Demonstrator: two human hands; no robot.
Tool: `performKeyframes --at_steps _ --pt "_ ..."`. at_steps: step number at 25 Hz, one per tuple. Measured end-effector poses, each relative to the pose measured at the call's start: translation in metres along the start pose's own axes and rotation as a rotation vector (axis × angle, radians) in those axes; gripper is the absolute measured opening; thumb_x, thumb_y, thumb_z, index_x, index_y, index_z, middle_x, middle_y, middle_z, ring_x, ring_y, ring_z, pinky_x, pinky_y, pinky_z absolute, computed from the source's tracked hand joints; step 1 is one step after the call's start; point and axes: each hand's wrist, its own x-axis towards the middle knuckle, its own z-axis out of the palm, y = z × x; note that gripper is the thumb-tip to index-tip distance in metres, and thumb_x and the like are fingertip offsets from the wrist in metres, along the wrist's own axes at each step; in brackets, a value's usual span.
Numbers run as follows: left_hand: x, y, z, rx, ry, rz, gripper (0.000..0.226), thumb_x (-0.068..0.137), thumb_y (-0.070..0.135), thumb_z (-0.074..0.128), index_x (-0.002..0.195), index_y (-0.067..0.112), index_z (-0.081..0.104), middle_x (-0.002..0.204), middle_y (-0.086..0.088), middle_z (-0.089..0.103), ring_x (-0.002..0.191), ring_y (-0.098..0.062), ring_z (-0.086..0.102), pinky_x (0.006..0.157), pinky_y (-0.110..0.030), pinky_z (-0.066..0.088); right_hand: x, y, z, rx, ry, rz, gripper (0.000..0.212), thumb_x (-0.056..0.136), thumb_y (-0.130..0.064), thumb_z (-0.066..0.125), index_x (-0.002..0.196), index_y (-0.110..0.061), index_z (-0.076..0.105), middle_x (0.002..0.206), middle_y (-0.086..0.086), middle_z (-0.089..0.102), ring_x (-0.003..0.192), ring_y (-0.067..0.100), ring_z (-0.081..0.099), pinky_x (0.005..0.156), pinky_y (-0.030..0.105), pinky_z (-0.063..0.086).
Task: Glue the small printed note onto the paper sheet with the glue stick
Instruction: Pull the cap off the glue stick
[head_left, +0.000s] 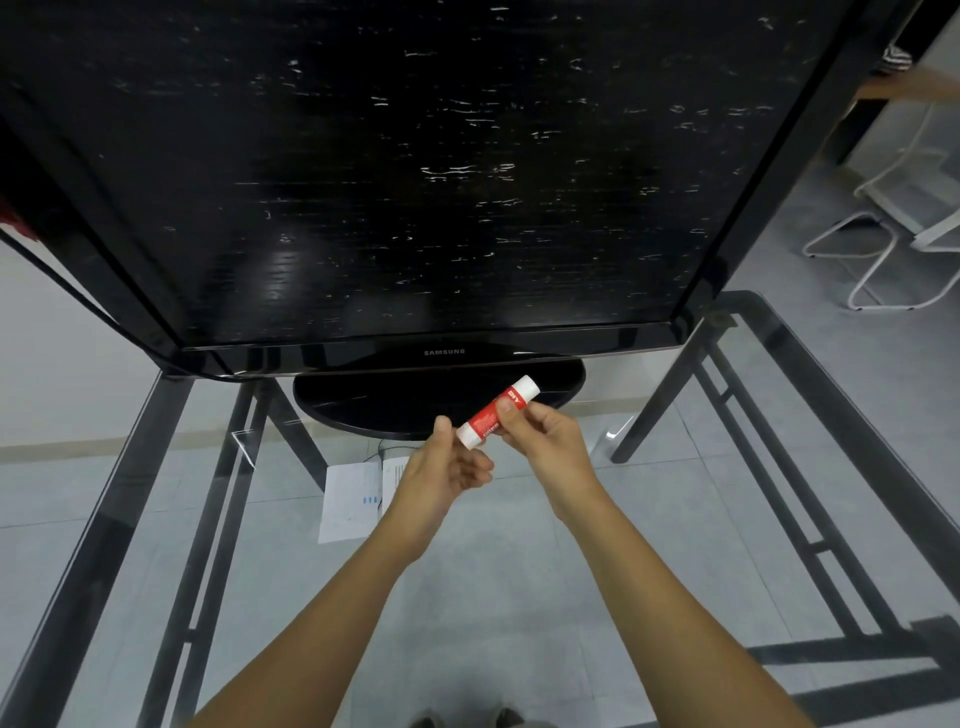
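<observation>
At the far left, the dark frame edge of the glass table (156, 415) runs toward the viewer, and the glass between that edge and the hands lies bare. A white paper sheet (345, 501) rests flat on the glass left of centre, with a smaller printed note (394, 475) just beside its right edge, partly hidden by the left wrist. The left hand (447, 470) hovers above these papers, its fingers loosely curled and its thumb raised toward the lower end of the glue stick (496, 413); whether it touches that white end cannot be told. The stick, red with white ends, is tilted, its upper end pointing up and right over the monitor base (363, 405). The right hand (545, 441) pinches the stick's middle between thumb and fingers. Behind, the black Samsung monitor (415, 182) fills the far side of the table. To the right, the glass stays open up to the table's right frame, and white chair legs (883, 260) stand on the floor beyond.
</observation>
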Motion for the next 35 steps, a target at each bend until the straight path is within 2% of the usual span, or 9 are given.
performKeyframes --at_steps 8,13,17,20,26,29,31,33,35 --pt "-0.004 0.007 -0.007 0.102 0.093 0.238 0.012 0.08 0.016 0.07 0.091 0.018 0.064 0.095 -0.006 0.067 0.09 -0.02 0.065 0.079 -0.025 0.054 0.001 -0.001 0.001 -0.052 0.015 -0.024 0.035 0.069 -0.056 0.063 0.085 -0.026 0.072 0.085 -0.003 0.074 0.087 0.007 0.068 0.088 0.029 0.051" --pt "-0.007 0.005 -0.002 0.605 0.342 0.579 0.021 0.078 0.016 0.072 0.094 0.021 0.06 0.093 0.014 0.055 0.091 -0.002 0.056 0.079 -0.01 0.045 0.001 -0.001 0.007 -0.058 -0.001 -0.012 0.032 0.074 -0.052 0.063 0.087 -0.024 0.072 0.087 -0.004 0.073 0.089 0.006 0.067 0.089 0.028 0.05" --pt "-0.005 0.013 -0.004 -0.063 0.022 0.041 0.046 0.082 0.049 0.053 0.112 0.015 0.055 0.083 -0.001 0.068 0.081 -0.015 0.066 0.072 -0.019 0.053 0.0 -0.007 0.005 -0.071 -0.031 -0.059 0.032 0.074 -0.05 0.063 0.088 -0.022 0.072 0.088 -0.001 0.074 0.089 0.008 0.067 0.087 0.026 0.049" --pt "-0.002 0.011 -0.009 -0.224 -0.028 0.019 0.035 0.083 0.04 0.054 0.098 0.01 0.062 0.072 -0.002 0.064 0.072 -0.015 0.059 0.069 -0.02 0.052 -0.001 -0.009 0.007 -0.099 -0.037 -0.085 0.035 0.071 -0.053 0.062 0.088 -0.024 0.072 0.086 -0.002 0.074 0.088 0.007 0.067 0.084 0.023 0.049" --pt "-0.005 0.008 -0.012 0.227 0.153 0.362 0.013 0.082 0.016 0.069 0.091 0.021 0.06 0.091 -0.001 0.065 0.088 -0.013 0.062 0.074 -0.022 0.053 0.0 -0.008 0.009 -0.106 -0.023 -0.052 0.027 0.081 -0.041 0.064 0.092 -0.018 0.073 0.088 -0.002 0.073 0.088 0.008 0.067 0.088 0.029 0.051" --pt "-0.002 0.002 -0.01 0.868 0.433 0.92 0.012 0.081 0.008 0.066 0.089 0.009 0.057 0.081 -0.009 0.063 0.082 -0.014 0.051 0.071 -0.019 0.045 -0.001 -0.009 0.014 -0.072 -0.042 -0.032 0.031 0.078 -0.047 0.063 0.089 -0.019 0.072 0.085 -0.003 0.073 0.085 0.006 0.068 0.082 0.023 0.052" --pt "0.0 -0.003 -0.013 1.135 0.475 1.236 0.01 0.085 0.007 0.059 0.092 0.005 0.053 0.078 -0.015 0.065 0.085 -0.02 0.048 0.072 -0.026 0.049 -0.001 -0.01 0.017 -0.063 -0.052 -0.027 0.04 0.072 -0.054 0.062 0.088 -0.019 0.072 0.084 -0.001 0.073 0.084 0.007 0.068 0.077 0.02 0.052" --pt "-0.002 -0.004 -0.014 1.056 0.389 1.124 0.021 0.084 0.016 0.062 0.102 0.01 0.051 0.096 -0.01 0.062 0.092 -0.013 0.049 0.078 -0.022 0.048 -0.002 -0.01 0.016 -0.055 -0.047 -0.043 0.039 0.071 -0.054 0.062 0.084 -0.02 0.073 0.082 0.0 0.073 0.082 0.008 0.068 0.075 0.018 0.052" --pt "-0.011 0.001 -0.013 0.69 0.163 0.691 0.03 0.084 0.035 0.06 0.11 0.026 0.047 0.106 0.01 0.056 0.095 -0.003 0.053 0.08 -0.014 0.045 -0.003 -0.009 0.013 -0.053 -0.031 -0.061 0.034 0.071 -0.053 0.063 0.082 -0.022 0.073 0.081 -0.001 0.074 0.083 0.008 0.069 0.074 0.018 0.051"
